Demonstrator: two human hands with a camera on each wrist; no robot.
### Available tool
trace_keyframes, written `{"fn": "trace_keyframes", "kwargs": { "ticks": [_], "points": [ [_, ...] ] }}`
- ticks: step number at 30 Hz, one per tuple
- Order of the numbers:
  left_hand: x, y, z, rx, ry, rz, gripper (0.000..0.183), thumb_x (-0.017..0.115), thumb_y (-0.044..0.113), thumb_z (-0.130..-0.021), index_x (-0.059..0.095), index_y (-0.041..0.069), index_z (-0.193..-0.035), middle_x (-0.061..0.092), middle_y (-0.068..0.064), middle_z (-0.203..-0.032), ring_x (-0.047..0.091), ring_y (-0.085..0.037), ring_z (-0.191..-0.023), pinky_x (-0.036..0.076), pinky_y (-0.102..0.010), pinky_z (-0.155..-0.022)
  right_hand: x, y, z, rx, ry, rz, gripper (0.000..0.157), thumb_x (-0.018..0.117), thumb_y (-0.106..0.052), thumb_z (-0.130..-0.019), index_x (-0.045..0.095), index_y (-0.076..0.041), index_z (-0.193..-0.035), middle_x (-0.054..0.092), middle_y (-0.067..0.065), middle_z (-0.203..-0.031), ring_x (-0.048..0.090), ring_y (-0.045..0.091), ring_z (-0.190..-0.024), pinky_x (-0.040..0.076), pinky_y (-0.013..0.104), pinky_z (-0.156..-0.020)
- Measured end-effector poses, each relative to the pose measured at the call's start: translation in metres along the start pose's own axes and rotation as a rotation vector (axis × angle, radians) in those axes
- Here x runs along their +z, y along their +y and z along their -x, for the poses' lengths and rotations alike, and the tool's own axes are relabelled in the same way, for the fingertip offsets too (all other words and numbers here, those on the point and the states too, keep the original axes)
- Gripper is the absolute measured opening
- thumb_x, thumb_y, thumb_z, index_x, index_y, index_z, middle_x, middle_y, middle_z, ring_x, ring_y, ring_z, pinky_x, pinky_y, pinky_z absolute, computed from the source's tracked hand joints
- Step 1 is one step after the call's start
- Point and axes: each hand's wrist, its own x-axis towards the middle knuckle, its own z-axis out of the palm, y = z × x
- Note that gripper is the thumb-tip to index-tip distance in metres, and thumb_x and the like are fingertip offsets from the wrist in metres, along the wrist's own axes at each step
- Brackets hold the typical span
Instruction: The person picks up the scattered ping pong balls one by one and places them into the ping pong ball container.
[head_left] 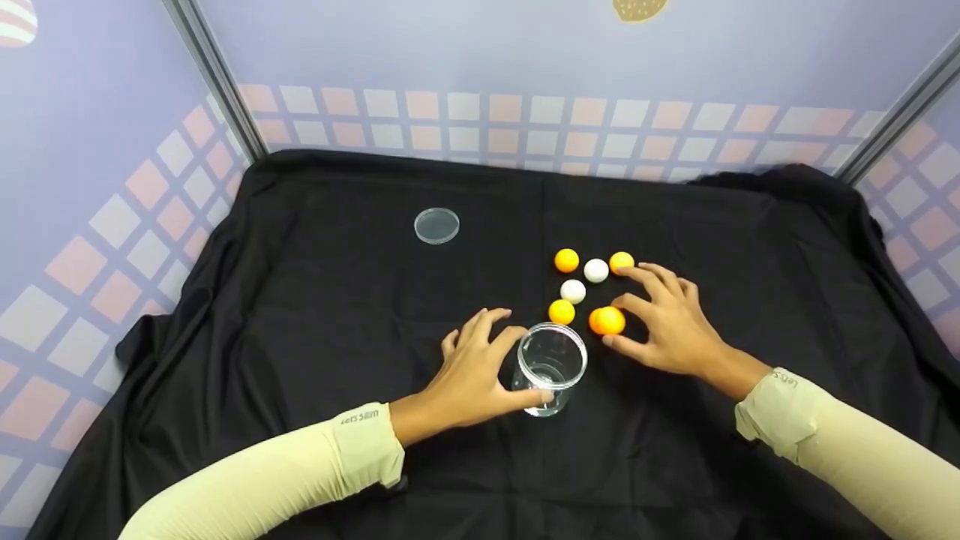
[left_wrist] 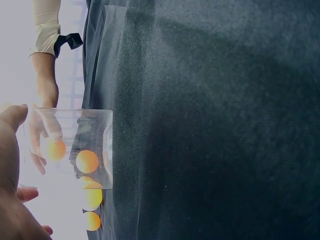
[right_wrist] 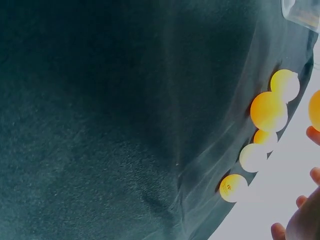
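Observation:
My left hand (head_left: 472, 379) grips a clear plastic jar (head_left: 553, 367) by its side, thumb across the front and fingers behind. The jar stands upright, its round mouth uncovered. To its right, my right hand (head_left: 675, 326) pinches an orange ping-pong ball (head_left: 611, 321) between thumb and index finger. In the left wrist view this held ball (left_wrist: 56, 149) shows through the jar wall, raised off the cloth. Another orange ball (right_wrist: 269, 111) lies beneath, partly hidden by it in the head view. Two white balls (head_left: 573, 292) and more orange balls (head_left: 566, 260) lie beyond the jar.
A clear round lid (head_left: 436, 226) lies flat toward the back left. Black cloth (head_left: 337, 285) with folds covers the table. Panel walls (head_left: 510, 52) with pink and white squares stand behind and at both sides.

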Motion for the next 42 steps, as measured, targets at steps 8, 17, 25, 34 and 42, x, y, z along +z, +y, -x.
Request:
{"fn": "trace_keyframes", "kwargs": {
  "ticks": [8, 17, 25, 34, 42],
  "points": [
    [0.0, 0.001, 0.0, 0.006, 0.008, 0.004, 0.081, 0.073, 0.077, -0.073, 0.058, 0.027, -0.135, 0.04, -0.005, -0.155, 0.034, -0.029, -0.147, 0.029, -0.067, -0.106, 0.0, -0.007, -0.004, -0.012, 0.014, -0.009, 0.043, 0.078, -0.051, -0.081, 0.071, -0.019, -0.11, 0.048, 0.011, -0.153, 0.037, 0.042, -0.141, 0.033, 0.068, -0.095],
    [0.0, 0.001, 0.001, 0.0, 0.003, -0.001, 0.082, 0.072, 0.078, -0.073, 0.056, 0.029, -0.136, 0.04, -0.005, -0.156, 0.032, -0.029, -0.148, 0.029, -0.066, -0.107, -0.006, -0.016, -0.012, -0.021, 0.037, -0.034, 0.043, 0.078, -0.051, -0.082, 0.071, -0.02, -0.11, 0.048, 0.012, -0.152, 0.035, 0.04, -0.143, 0.033, 0.067, -0.096],
    [-0.002, 0.002, 0.001, -0.002, -0.008, 0.001, 0.083, 0.071, 0.078, -0.073, 0.056, 0.028, -0.138, 0.039, -0.006, -0.157, 0.031, -0.033, -0.149, 0.028, -0.068, -0.108, -0.012, -0.021, -0.018, -0.038, 0.073, -0.049, 0.041, 0.078, -0.049, -0.082, 0.072, -0.019, -0.109, 0.049, 0.012, -0.152, 0.036, 0.04, -0.142, 0.033, 0.067, -0.095],
    [-0.001, 0.001, 0.001, -0.007, -0.019, 0.007, 0.083, 0.071, 0.077, -0.074, 0.056, 0.027, -0.138, 0.039, -0.007, -0.157, 0.03, -0.039, -0.15, 0.028, -0.069, -0.108, -0.015, -0.03, -0.022, -0.057, 0.086, -0.073, 0.043, 0.078, -0.05, -0.082, 0.072, -0.019, -0.11, 0.048, 0.011, -0.153, 0.036, 0.038, -0.143, 0.032, 0.067, -0.097],
    [-0.002, 0.001, 0.001, 0.001, -0.015, 0.01, 0.083, 0.072, 0.076, -0.074, 0.055, 0.026, -0.138, 0.039, -0.007, -0.157, 0.03, -0.042, -0.15, 0.028, -0.07, -0.107, -0.022, -0.041, -0.027, -0.073, 0.107, -0.102, 0.042, 0.079, -0.049, -0.081, 0.072, -0.02, -0.11, 0.047, 0.009, -0.155, 0.036, 0.04, -0.143, 0.03, 0.067, -0.1]
  ]
}}
